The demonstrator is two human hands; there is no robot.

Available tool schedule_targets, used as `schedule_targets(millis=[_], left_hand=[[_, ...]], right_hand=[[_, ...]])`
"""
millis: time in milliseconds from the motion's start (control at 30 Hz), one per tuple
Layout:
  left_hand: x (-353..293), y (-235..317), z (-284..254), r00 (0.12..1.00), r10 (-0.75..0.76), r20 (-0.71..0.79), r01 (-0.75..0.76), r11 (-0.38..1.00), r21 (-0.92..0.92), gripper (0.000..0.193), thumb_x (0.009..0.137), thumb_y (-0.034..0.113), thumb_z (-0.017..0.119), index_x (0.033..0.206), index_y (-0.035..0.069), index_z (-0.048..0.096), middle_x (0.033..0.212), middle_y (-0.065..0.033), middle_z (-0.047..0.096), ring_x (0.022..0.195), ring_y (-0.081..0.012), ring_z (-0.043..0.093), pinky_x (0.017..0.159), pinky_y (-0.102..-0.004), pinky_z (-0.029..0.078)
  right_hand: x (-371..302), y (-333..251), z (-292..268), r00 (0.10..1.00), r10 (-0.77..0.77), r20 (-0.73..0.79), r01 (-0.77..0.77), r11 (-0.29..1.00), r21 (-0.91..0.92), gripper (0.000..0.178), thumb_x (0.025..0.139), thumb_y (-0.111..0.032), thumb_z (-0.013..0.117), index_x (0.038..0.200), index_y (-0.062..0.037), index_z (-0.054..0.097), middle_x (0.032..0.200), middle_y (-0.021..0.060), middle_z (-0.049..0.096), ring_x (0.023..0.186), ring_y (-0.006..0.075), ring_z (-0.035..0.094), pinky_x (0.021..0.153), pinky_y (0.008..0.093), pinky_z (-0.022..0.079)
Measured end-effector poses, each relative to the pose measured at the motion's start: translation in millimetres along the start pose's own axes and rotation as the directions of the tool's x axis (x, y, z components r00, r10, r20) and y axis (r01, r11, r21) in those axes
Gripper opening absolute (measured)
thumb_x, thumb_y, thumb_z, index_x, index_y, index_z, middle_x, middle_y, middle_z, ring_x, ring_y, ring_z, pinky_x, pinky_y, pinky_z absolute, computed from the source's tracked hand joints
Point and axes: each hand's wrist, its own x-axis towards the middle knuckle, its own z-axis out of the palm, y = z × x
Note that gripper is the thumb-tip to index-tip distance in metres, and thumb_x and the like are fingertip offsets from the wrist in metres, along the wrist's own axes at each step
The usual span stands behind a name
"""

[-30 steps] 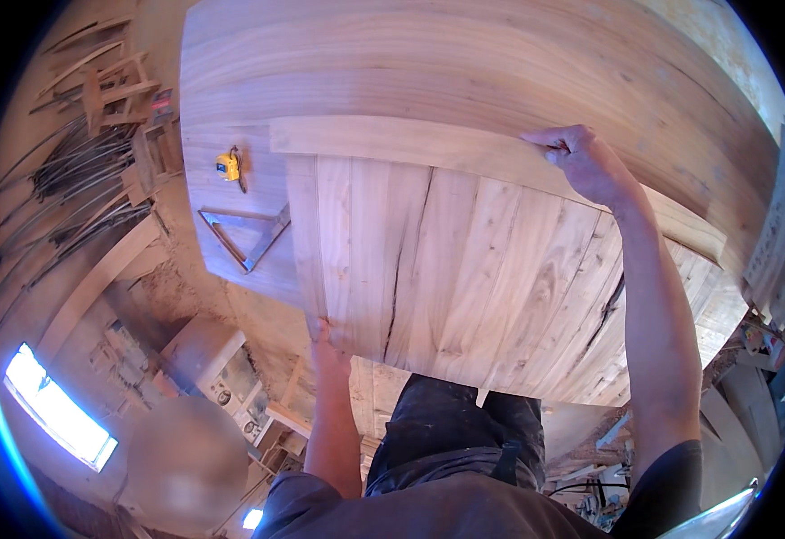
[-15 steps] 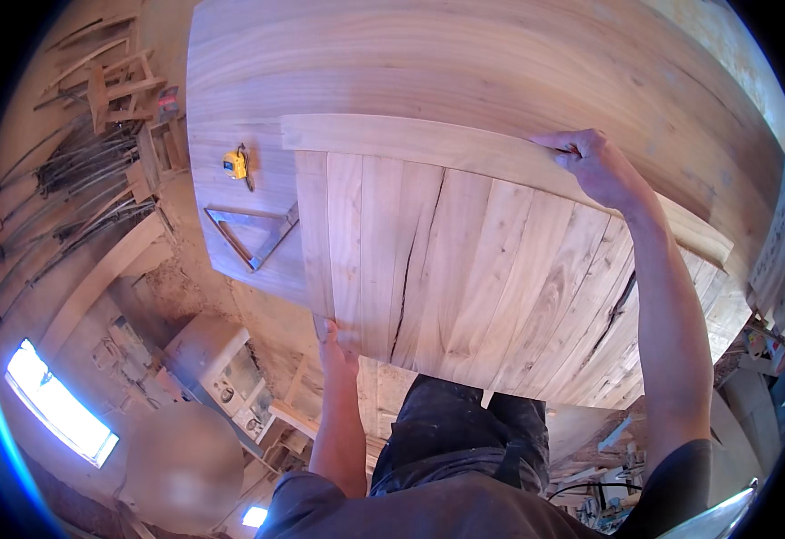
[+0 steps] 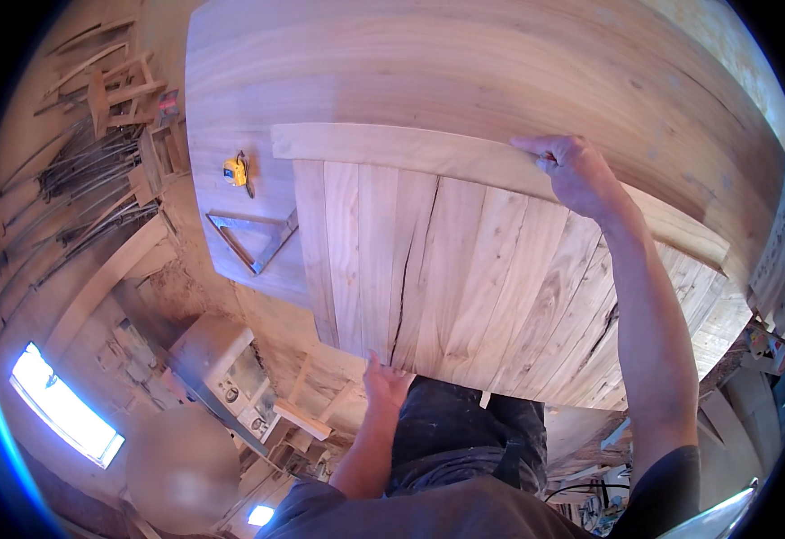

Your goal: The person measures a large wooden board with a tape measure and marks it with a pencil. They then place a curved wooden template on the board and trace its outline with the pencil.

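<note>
We see our right hand (image 3: 581, 175), fingers curled, on a long pale strip (image 3: 383, 140) along the far side of a planked panel (image 3: 464, 278). Our left hand (image 3: 387, 384) touches the panel's near edge, thumb up. Beneath spreads a broad wooden top (image 3: 464, 67); at its left we find a yellow tape measure (image 3: 236, 170), beyond a triangular square (image 3: 277, 241).

Boards (image 3: 464, 278) overhang the near edge of the surface (image 3: 410, 67), a strip (image 3: 383, 144) along their far ends; near the left edge, a tape measure (image 3: 236, 170) lies behind a set square (image 3: 275, 242).
</note>
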Motion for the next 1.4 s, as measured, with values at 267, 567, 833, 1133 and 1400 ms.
schedule_targets(millis=[267, 567, 833, 1133, 1400], left_hand=[[9.1, -20.3, 6.4, 0.995, 0.037, 0.093, -0.032, 0.998, -0.055, 0.051, 0.103, 0.035, 0.057, 0.144, 0.005, 0.049, 0.144, -0.0126, 0.055, 0.131, -0.0352, 0.053, 0.111, -0.0569, 0.04], [5.4, -22.7, 3.8, 0.998, 0.037, 0.059, -0.039, 0.999, 0.036, 0.048, 0.102, 0.029, 0.06, 0.143, 0.005, 0.049, 0.144, -0.0113, 0.056, 0.133, -0.0333, 0.052, 0.113, -0.0545, 0.039], [-4.4, -44.5, -8.5, 0.994, -0.085, 0.069, 0.079, 0.994, 0.081, 0.047, 0.102, 0.03, 0.061, 0.141, 0.005, 0.05, 0.142, -0.0112, 0.057, 0.135, -0.0325, 0.05, 0.116, -0.053, 0.035], [2.2, -49.8, -8.7, 0.995, -0.072, 0.072, 0.061, 0.988, 0.14, 0.05, 0.102, 0.03, 0.06, 0.142, 0.003, 0.046, 0.146, -0.0151, 0.052, 0.139, -0.0346, 0.045, 0.118, -0.0547, 0.03], [2.7, -32.0, -26.8, 0.981, -0.1, 0.163, 0.086, 0.992, 0.088, 0.054, 0.1, 0.03, 0.063, 0.143, 0.002, 0.045, 0.148, -0.0132, 0.05, 0.142, -0.0333, 0.042, 0.122, -0.0518, 0.025]], right_hand=[[-0.6, 2.1, 4.5, 0.998, -0.009, -0.056, 0.013, 0.997, 0.072, 0.047, 0.092, 0.011, 0.046, 0.131, -0.0043, 0.067, 0.1, 0.0168, 0.07, 0.092, 0.0208, 0.063, 0.091, 0.0271, 0.047], [-6.1, 3.9, 9.0, 0.984, -0.106, -0.14, 0.117, 0.991, 0.072, 0.05, 0.088, 0.011, 0.045, 0.129, -0.0044, 0.068, 0.076, 0.0086, 0.046, 0.072, 0.017, 0.049, 0.072, 0.0244, 0.043], [-3.0, 4.4, 6.8, 0.988, -0.092, -0.121, 0.095, 0.995, 0.023, 0.051, 0.087, 0.011, 0.044, 0.129, -0.0045, 0.068, 0.082, 0.0137, 0.058, 0.078, 0.0178, 0.056, 0.078, 0.0243, 0.046], [-2.2, 6.0, 9.0, 0.991, -0.073, -0.114, 0.078, 0.996, 0.035, 0.05, 0.089, 0.009, 0.045, 0.131, -0.0049, 0.067, 0.107, 0.0246, 0.072, 0.09, 0.0204, 0.064, 0.09, 0.0265, 0.049], [-3.3, -0.3, 0.9, 0.999, -0.02, -0.032, 0.02, 1.0, 0.014, 0.054, 0.086, 0.011, 0.044, 0.132, -0.0041, 0.066, 0.107, 0.015, 0.072, 0.085, 0.0165, 0.057, 0.084, 0.0252, 0.046]])
